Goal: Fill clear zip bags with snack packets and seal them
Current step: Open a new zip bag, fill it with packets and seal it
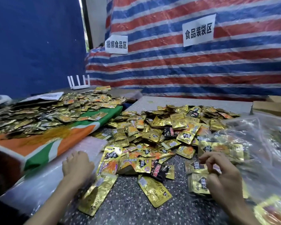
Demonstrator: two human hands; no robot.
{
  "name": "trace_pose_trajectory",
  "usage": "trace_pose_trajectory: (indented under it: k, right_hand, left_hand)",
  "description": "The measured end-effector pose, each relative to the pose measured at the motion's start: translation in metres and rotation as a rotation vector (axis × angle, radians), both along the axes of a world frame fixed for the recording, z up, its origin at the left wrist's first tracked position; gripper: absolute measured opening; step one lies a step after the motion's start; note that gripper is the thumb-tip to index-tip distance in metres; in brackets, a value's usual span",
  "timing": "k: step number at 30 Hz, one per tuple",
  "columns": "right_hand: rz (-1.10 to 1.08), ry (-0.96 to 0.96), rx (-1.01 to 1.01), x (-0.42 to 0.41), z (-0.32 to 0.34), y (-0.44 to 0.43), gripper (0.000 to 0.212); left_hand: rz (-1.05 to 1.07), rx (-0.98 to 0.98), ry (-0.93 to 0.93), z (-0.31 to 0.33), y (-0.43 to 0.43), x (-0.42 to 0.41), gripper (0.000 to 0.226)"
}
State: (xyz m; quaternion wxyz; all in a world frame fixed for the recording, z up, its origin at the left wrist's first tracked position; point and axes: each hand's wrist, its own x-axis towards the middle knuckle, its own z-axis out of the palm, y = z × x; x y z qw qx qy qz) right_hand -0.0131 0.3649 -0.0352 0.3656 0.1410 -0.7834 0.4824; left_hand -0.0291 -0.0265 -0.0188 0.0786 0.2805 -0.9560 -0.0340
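Snack packets [152, 138] heaped | bare table [128, 200] between hands | right hand [222, 176] pinches packets | left hand [77, 166] on zip bags [91, 145], grip unclear

Left hand [77, 166] (blurred) on clear zip bags [92, 146]; right hand [222, 174] pinches a gold packet [195, 166]

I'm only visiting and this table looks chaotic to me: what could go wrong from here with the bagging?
1. A few black packets lie mixed into the gold pile, so one might slip into a bag unnoticed.
2. The left hand touches a slick stack of clear bags; two could lift together.
3. The right hand grips a loose stack of gold packets, which may fan out and spill.
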Motion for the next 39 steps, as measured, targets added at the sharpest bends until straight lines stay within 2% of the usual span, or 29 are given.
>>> trace_pose_trajectory:
  k: [2, 5, 8, 12, 14, 16, 18, 21, 23, 26, 28, 31, 35, 37, 39]
  right_hand:
    - [0.007, 0.001, -0.027, 0.0, -0.002, 0.001, 0.053]
    - [0.043, -0.022, -0.084, -0.001, -0.005, 0.002, 0.053]
    - [0.102, -0.014, -0.074, 0.0, -0.002, 0.0, 0.053]
    - [0.185, -0.013, -0.051, 0.002, -0.001, -0.002, 0.058]
    - [0.196, 0.003, -0.035, 0.002, -0.001, -0.003, 0.052]
    - [0.18, 0.019, -0.012, 0.003, 0.0, -0.004, 0.037]
    - [0.167, 0.006, -0.018, 0.004, 0.002, -0.005, 0.029]
    - [0.198, -0.037, -0.047, 0.006, 0.003, -0.005, 0.028]
    - [0.273, -0.124, -0.121, 0.007, 0.002, -0.003, 0.03]
    - [0.466, -0.272, -0.377, 0.013, 0.009, -0.002, 0.009]
    - [0.532, -0.338, -0.499, 0.015, 0.012, -0.002, 0.031]
    - [0.471, -0.374, -0.471, 0.015, 0.017, 0.001, 0.036]
    - [0.449, -0.439, -0.406, 0.014, 0.017, 0.005, 0.022]
    - [0.494, -0.472, -0.403, 0.014, 0.019, 0.006, 0.019]
    - [0.512, -0.465, -0.361, 0.015, 0.021, 0.007, 0.018]
  left_hand:
    - [0.007, -0.001, -0.041, -0.005, -0.006, 0.001, 0.012]
    - [0.018, -0.052, 0.0, -0.005, -0.007, 0.002, 0.012]
    - [0.022, -0.035, 0.138, -0.005, -0.009, 0.001, 0.014]
    - [-0.018, 0.147, 0.339, 0.004, -0.003, 0.001, 0.016]
    - [-0.061, 0.109, 0.447, 0.013, 0.01, 0.002, 0.019]
    - [-0.155, 0.066, 0.606, 0.023, 0.031, 0.006, 0.02]
    - [-0.302, 0.101, 0.759, 0.034, 0.06, 0.012, 0.017]
    - [-0.612, 0.208, 0.972, 0.046, 0.113, 0.024, 0.006]
    - [-0.85, 0.235, 1.042, 0.044, 0.149, 0.03, 0.01]
    - [-1.166, 0.31, 0.96, 0.026, 0.192, 0.033, 0.016]
    - [-1.287, 0.336, 0.888, 0.009, 0.21, 0.034, 0.019]
    - [-1.363, 0.333, 0.826, -0.014, 0.222, 0.033, 0.015]
    - [-1.361, 0.333, 0.802, -0.029, 0.221, 0.03, 0.013]
    - [-1.321, 0.396, 0.756, -0.031, 0.216, 0.03, 0.019]
    - [-1.31, 0.556, 0.669, -0.03, 0.211, 0.032, 0.026]
